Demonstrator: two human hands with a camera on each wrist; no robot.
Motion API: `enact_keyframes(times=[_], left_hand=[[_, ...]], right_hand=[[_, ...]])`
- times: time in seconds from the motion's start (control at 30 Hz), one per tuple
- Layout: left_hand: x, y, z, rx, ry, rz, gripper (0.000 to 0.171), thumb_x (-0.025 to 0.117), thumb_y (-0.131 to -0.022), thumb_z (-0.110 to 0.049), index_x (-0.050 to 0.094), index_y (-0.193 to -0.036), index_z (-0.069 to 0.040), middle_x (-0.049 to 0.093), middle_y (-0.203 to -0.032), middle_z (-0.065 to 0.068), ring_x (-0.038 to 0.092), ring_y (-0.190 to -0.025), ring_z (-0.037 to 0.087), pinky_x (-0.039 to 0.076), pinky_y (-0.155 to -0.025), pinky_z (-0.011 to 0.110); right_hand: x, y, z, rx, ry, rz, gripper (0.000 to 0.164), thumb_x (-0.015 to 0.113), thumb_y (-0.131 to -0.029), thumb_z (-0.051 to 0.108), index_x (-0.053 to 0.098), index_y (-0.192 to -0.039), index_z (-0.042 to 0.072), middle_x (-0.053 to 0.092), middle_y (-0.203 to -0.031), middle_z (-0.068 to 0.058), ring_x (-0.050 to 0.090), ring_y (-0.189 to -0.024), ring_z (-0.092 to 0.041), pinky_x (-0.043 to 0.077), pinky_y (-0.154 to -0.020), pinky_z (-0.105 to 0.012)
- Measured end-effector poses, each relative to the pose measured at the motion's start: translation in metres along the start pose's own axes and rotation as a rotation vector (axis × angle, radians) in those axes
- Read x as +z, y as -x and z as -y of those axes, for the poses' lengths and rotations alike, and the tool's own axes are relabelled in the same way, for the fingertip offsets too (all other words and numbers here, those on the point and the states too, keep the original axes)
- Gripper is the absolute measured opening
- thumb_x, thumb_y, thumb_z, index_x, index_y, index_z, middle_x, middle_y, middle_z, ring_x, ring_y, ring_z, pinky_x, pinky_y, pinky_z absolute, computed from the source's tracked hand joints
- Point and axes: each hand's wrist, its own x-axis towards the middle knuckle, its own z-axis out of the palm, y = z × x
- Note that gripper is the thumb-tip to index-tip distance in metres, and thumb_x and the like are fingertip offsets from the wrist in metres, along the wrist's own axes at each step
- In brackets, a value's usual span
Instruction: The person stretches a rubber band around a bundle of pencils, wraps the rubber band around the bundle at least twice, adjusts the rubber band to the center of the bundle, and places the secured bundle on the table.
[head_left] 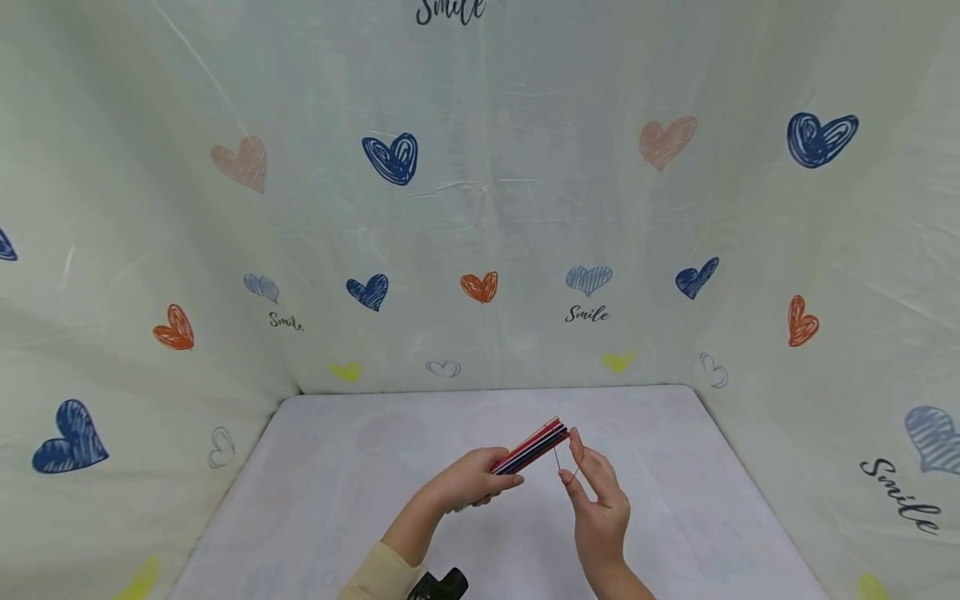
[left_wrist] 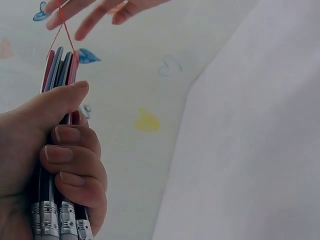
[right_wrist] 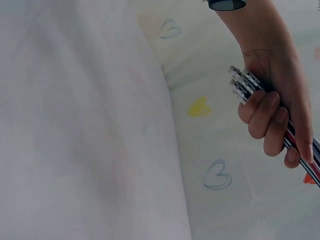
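Note:
My left hand grips a bundle of striped pencils in dark and red colours, tilted up to the right above the table. In the left wrist view the thumb lies along the bundle and the fingers curl round it. Silver ferrules with eraser ends stick out at the wrist side of the fist. A thin red rubber band loops over the far end of the pencils and crosses itself. My right hand holds that band stretched between thumb and forefinger, just right of the pencil tips.
A white-covered table lies below both hands. Behind and beside it hangs a pale curtain printed with hearts and "Smile". A black wrist device shows at the left sleeve.

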Motion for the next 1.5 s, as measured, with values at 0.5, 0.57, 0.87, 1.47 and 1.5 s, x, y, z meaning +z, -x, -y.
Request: enact_keyframes(times=[0.5, 0.57, 0.87, 1.47, 1.5], left_hand=[[0.004, 0.008, -0.010, 0.102, -0.115, -0.093, 0.018, 0.071, -0.090, -0.025, 0.058, -0.090, -0.012, 0.049, -0.064, -0.004, 0.045, -0.051, 0.008, 0.039, -0.046, 0.022], [0.001, 0.011, -0.011, 0.113, -0.134, -0.086, 0.018, 0.072, -0.089, -0.025, 0.058, -0.090, -0.013, 0.050, -0.064, -0.005, 0.045, -0.052, 0.008, 0.039, -0.047, 0.022], [-0.008, 0.027, -0.015, 0.177, -0.235, -0.057, 0.021, 0.075, -0.086, -0.025, 0.058, -0.087, -0.014, 0.045, -0.063, -0.008, 0.041, -0.057, 0.005, 0.034, -0.051, 0.022], [-0.010, 0.045, -0.032, 0.220, -0.708, 0.018, 0.025, 0.075, -0.087, -0.033, 0.052, -0.083, -0.023, 0.048, -0.064, -0.015, 0.044, -0.058, 0.003, 0.038, -0.055, 0.021], [-0.010, 0.046, -0.032, 0.219, -0.718, 0.019, 0.025, 0.075, -0.086, -0.033, 0.053, -0.083, -0.023, 0.048, -0.064, -0.016, 0.044, -0.057, 0.003, 0.038, -0.055, 0.021]], right_hand=[[-0.003, 0.000, -0.024, 0.281, 0.142, -0.107, 0.033, 0.071, -0.086, -0.001, 0.070, -0.118, 0.005, 0.069, -0.114, -0.010, 0.058, -0.104, -0.005, 0.045, -0.086, -0.013], [-0.008, -0.004, -0.025, 0.208, 0.209, -0.058, 0.037, 0.074, -0.082, -0.004, 0.070, -0.118, 0.005, 0.071, -0.110, -0.009, 0.058, -0.098, -0.005, 0.043, -0.086, -0.013], [-0.027, -0.020, -0.021, 0.010, 0.349, 0.110, 0.039, 0.081, -0.068, -0.007, 0.075, -0.105, 0.004, 0.073, -0.090, -0.002, 0.059, -0.079, -0.008, 0.040, -0.066, -0.018], [-0.043, -0.034, -0.007, 0.323, 0.188, 0.504, 0.008, 0.079, -0.079, 0.008, 0.079, -0.087, 0.007, 0.074, -0.084, 0.001, 0.055, -0.060, -0.005, 0.044, -0.047, -0.025], [-0.043, -0.034, -0.006, 0.351, 0.182, 0.520, 0.006, 0.079, -0.080, 0.009, 0.079, -0.086, 0.008, 0.074, -0.085, 0.000, 0.056, -0.061, -0.006, 0.045, -0.048, -0.026]])
